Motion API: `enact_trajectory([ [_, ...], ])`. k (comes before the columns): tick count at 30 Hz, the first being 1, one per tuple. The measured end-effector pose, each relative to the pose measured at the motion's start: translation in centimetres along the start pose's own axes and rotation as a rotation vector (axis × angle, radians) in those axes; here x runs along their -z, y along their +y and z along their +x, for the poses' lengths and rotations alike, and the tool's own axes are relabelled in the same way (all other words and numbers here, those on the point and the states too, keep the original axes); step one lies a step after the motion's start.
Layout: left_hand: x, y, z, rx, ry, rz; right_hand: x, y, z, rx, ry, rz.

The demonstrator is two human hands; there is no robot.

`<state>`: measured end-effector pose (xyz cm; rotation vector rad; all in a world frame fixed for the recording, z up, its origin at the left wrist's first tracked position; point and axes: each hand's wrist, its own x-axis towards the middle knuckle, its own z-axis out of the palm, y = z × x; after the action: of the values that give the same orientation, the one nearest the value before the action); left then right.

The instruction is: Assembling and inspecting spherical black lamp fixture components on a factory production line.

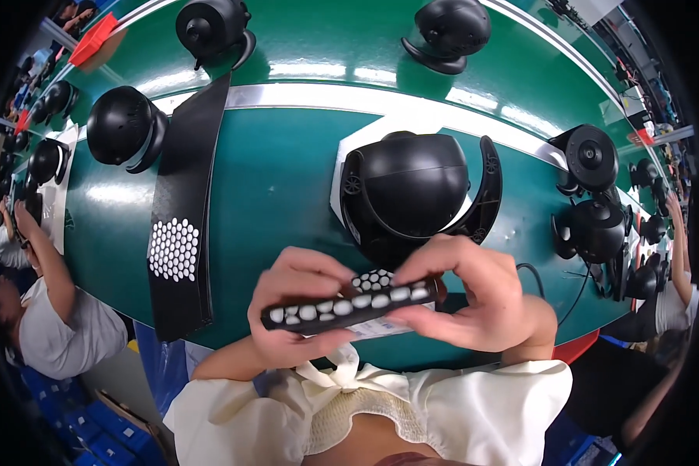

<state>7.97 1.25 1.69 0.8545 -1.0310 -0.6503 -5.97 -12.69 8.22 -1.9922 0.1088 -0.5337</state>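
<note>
Head view: two hands hold one black strip [349, 304] with small white round pads on it, close to the person's body. The left hand [299, 311] pinches its left end, and the right hand [474, 295] pinches its right end. One big black round fan [412, 194] sits just behind it. One long black sheet [182, 225] with white dots lies at left. About eight more black fans stand on the green belt [287, 179]. Other workers sit at both sides.

Both hands' grip on a black strip [349, 304] of white pads
</note>
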Motion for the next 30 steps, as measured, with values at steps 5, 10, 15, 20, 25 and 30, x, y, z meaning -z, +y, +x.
enact_trajectory([
  [5, 0.2, 1.1, -0.5, 0.149, 0.06, 0.237, -0.2, 0.4, 0.0, -0.011, -0.077, -0.014],
  [10, 0.6, 1.2, 0.2, 0.053, -0.062, 0.318, -0.8, 1.2, -0.8, 0.103, -0.019, -0.02],
  [15, 0.8, 1.2, 0.3, -0.043, -0.107, 0.396, 0.2, 0.0, 0.5, 0.215, -0.018, -0.357],
  [20, 0.7, 1.0, 0.0, -0.061, -0.18, 0.438, -0.1, -0.4, -0.1, 0.389, -0.024, -0.59],
  [25, 0.1, 1.6, 0.1, 0.105, -0.062, 0.459, -1.2, 0.1, -1.1, 0.705, 0.118, -0.837],
  [30, -0.2, 2.2, -0.1, 0.407, 0.238, 0.252, -0.5, 0.9, -0.4, 0.686, 0.016, -0.567],
])
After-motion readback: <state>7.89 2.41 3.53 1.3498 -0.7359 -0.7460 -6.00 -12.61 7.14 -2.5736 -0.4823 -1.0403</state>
